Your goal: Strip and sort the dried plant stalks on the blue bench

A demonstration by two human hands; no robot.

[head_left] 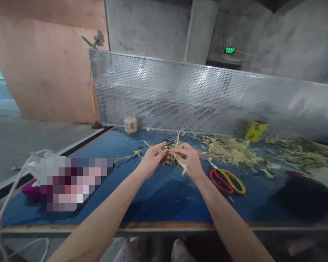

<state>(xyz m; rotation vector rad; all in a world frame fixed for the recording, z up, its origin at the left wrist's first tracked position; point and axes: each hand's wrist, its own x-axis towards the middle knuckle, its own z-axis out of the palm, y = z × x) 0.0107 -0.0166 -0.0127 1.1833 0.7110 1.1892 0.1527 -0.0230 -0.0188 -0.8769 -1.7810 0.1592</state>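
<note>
Pale, flat, dry plant-fibre strip (178, 138), twelve o'clock.
Likely light, pliable, tear-prone; take mid-length. Right hand (190, 159): grip pinching it; left hand (149, 161): grip pinching tangled yellow-green plant-fibre bundle (172, 159).

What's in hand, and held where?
Dried plant strips, pinched by left hand and right hand, pale ends sticking out; exact pinch point hidden.
</note>
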